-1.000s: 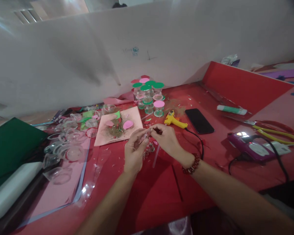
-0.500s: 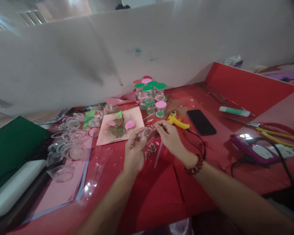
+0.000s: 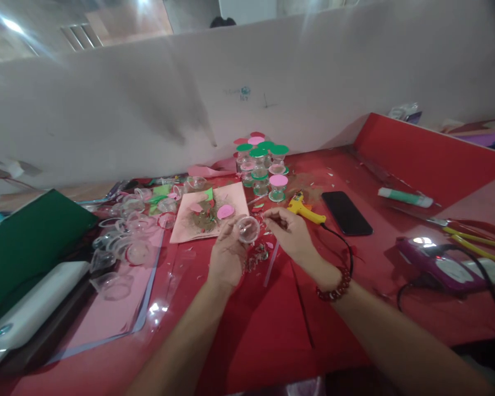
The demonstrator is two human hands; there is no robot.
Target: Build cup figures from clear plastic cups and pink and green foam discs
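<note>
Near the middle of the red table, my left hand (image 3: 227, 254) grips a small clear plastic cup (image 3: 248, 229), its round rim facing me. Just to the right is my right hand (image 3: 287, 231), with thumb and fingertips pinched together a little apart from the cup. Whatever may be between those fingertips is too small to make out. A yellow glue gun (image 3: 306, 209) lies beyond the right hand. Behind the hands stand several cup stacks topped with green and pink discs (image 3: 278, 181). Left of the cup is a pale pink board (image 3: 235, 192) bearing brown powder and paper scraps.
Loose clear cups (image 3: 136, 253) crowd the left over pink sheets (image 3: 107, 324). A black phone (image 3: 346, 213), a glue tube (image 3: 405, 197), scissors (image 3: 474, 239) and a purple power strip (image 3: 429, 267) with cables lie to the right. A grey wall (image 3: 157, 99) rises behind.
My left hand has turned the cup so its round opening faces me. My right hand has drawn slightly away from the cup. The camera view has shifted a little.
</note>
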